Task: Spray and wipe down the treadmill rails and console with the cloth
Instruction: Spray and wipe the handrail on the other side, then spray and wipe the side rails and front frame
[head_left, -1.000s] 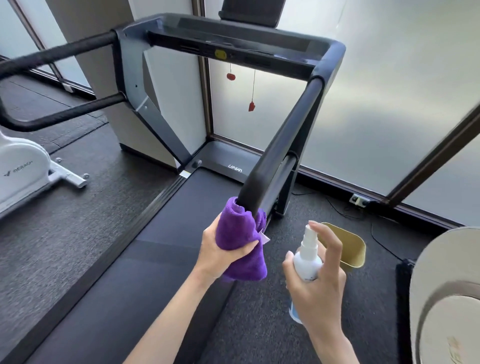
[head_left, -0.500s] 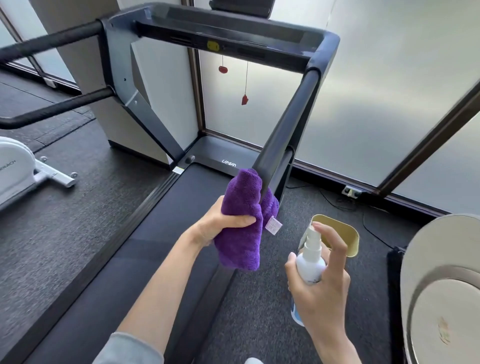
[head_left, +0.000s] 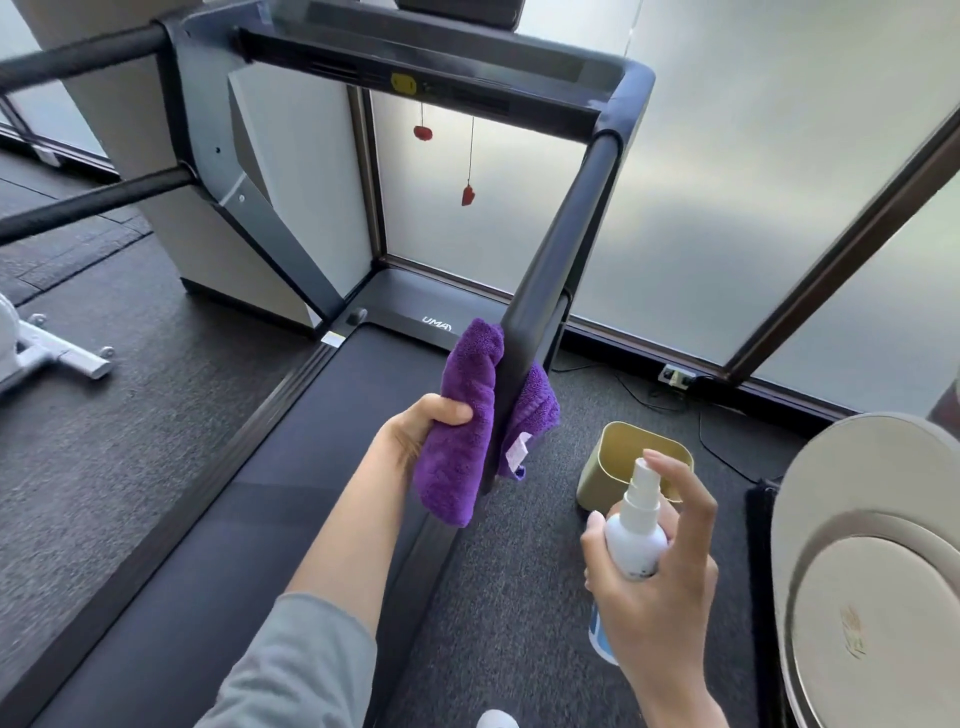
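The left hand (head_left: 415, 434) gripped a purple cloth (head_left: 462, 415) wrapped round the lower end of the right rail (head_left: 561, 244), folds hanging on both sides of the bar and a small white tag on the far side. The right hand (head_left: 660, 597), to the right of the rail and nearer the camera, held a white spray bottle (head_left: 636, 535) upright, one finger curled over its nozzle. Between bottle and rail a beige bin (head_left: 597, 467) stood on the dark floor, partly hidden behind the bottle. At the rail's top sat the console (head_left: 415, 57), a red clip (head_left: 468, 196) dangling beneath it. The belt (head_left: 249, 493) ran left of the rail; a round white object (head_left: 872, 571) stood far right of it.
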